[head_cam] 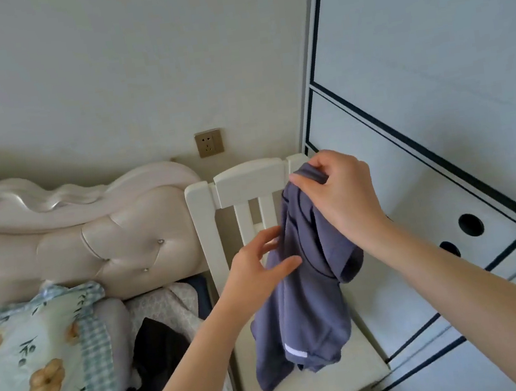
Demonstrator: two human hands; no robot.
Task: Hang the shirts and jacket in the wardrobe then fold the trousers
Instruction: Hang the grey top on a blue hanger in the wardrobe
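Observation:
A grey-blue shirt [310, 303] hangs bunched above the seat of a white wooden chair [248, 180], a white label near its lower hem. My right hand [339, 197] pinches the shirt's top edge beside the chair's backrest and holds it up. My left hand [259, 267] is at the shirt's left side at mid-height, fingers spread and touching the fabric. The wardrobe [435, 106] stands to the right, its white doors with dark trim closed. Dark clothes [159, 349] lie on the bed at the left.
A bed with a padded cream headboard [91, 237] and a floral pillow [31, 356] fills the left. A wall socket [209, 143] sits above the chair. Low wardrobe drawers with round finger holes [470, 225] stand right beside the chair.

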